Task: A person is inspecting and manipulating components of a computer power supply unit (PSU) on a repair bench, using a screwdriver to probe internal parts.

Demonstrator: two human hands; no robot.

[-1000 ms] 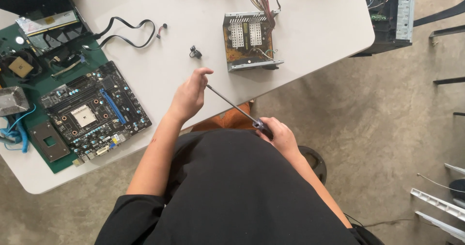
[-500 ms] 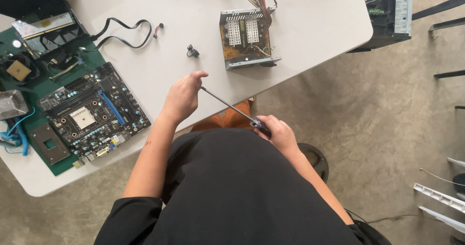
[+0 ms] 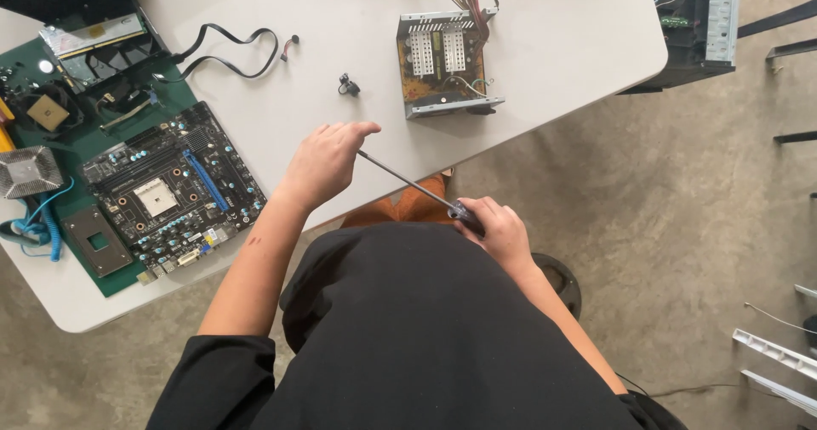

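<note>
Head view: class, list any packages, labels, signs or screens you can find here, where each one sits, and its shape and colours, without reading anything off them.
Label: a pale rectangular sticker with a yellowish patch, on the silver drive at the table's top left corner.
Packages, signs and screens: none in view.
For bearings: the left hand pinches the tip of a screwdriver; the right hand grips its dark handle.

A long screwdriver [image 3: 417, 183] with a thin metal shaft and dark handle lay slanted, tip up-left over the bench [image 3: 545, 73] edge, handle lower right.
</note>
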